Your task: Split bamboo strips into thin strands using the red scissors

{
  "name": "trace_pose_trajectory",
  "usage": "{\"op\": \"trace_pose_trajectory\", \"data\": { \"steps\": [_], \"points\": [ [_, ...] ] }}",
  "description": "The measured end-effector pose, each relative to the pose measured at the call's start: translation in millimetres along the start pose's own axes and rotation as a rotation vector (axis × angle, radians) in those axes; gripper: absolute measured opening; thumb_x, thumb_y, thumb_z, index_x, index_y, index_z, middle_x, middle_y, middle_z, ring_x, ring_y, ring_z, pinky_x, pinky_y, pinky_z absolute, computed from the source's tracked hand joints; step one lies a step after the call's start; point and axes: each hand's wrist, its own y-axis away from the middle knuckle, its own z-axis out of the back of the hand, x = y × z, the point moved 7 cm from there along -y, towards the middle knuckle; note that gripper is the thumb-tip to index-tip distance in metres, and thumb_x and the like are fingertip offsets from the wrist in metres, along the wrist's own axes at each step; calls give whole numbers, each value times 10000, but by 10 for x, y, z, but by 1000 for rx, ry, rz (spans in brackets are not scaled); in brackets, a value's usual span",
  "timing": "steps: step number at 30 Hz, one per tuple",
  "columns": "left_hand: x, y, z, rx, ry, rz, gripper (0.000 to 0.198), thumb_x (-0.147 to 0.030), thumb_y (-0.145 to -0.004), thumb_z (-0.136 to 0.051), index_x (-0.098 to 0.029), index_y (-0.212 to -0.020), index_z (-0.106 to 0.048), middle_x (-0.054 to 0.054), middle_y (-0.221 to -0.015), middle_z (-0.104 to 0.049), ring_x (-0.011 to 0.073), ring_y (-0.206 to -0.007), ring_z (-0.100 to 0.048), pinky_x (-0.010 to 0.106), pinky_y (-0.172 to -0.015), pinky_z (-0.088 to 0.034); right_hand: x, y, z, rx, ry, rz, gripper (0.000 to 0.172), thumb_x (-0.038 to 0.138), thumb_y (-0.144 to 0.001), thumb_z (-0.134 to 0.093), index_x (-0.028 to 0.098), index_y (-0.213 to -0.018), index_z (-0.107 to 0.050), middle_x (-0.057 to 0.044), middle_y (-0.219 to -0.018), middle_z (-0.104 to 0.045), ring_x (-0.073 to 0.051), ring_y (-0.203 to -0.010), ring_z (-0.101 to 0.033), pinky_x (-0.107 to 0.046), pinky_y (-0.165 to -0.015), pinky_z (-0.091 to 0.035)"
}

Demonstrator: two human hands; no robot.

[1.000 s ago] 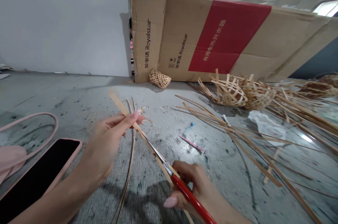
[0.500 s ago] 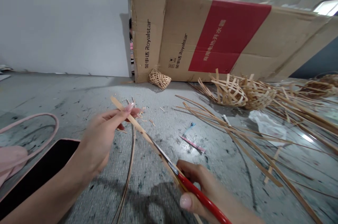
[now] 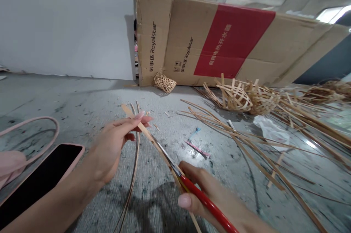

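Observation:
Between thumb and fingers, my left hand (image 3: 120,134) pinches a flat bamboo strip (image 3: 148,134) near its far end. The strip slants down to the right, towards my right hand (image 3: 203,189). That hand is closed around the red handle of a pair of scissors (image 3: 203,198), with the thumb on the near side. The slim metal blades lie along the strip's edge; whether they are parted I cannot tell. Below my left hand, thin bamboo strips (image 3: 134,174) run along the grey tabletop (image 3: 161,116).
Woven bamboo baskets (image 3: 237,97) with loose ends lie at right, beside long strips (image 3: 255,149) and a crumpled plastic bag (image 3: 270,130). A small woven piece (image 3: 164,82) rests against the cardboard box (image 3: 197,35). At left are a phone (image 3: 46,174) and a pink strap (image 3: 56,130).
My left hand has shifted slightly right with the strip, and less of the strip's far end sticks out past the fingers. My right hand and the scissors have moved slightly left and up.

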Motion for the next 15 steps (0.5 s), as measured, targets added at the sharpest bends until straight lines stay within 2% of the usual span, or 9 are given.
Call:
{"op": "trace_pose_trajectory", "data": {
  "steps": [6, 15],
  "points": [
    [22, -14, -7, -2, -36, -6, 174, -422, -680, -763, -261, -737, -796, 33, -918, -768, 239, -1018, -552, 311, -761, -320, -102, -52, -45, -50, -38, 0, 740, 973, -630, -330, 234, -643, -360, 81, -598, -304, -123, -555, -288, -254, -464, -218],
    [60, -33, -7, -3, -82, -3, 228, -466, -694, -742, -252, -755, -794, 57, -943, -763, 269, -1028, -548, 340, -777, -324, -131, -53, -23, -76, 12, -32, 588, 791, -709, -606, 214, -663, -504, 66, -566, -406, -144, -579, -382, -239, -495, -299]
  ]
}}
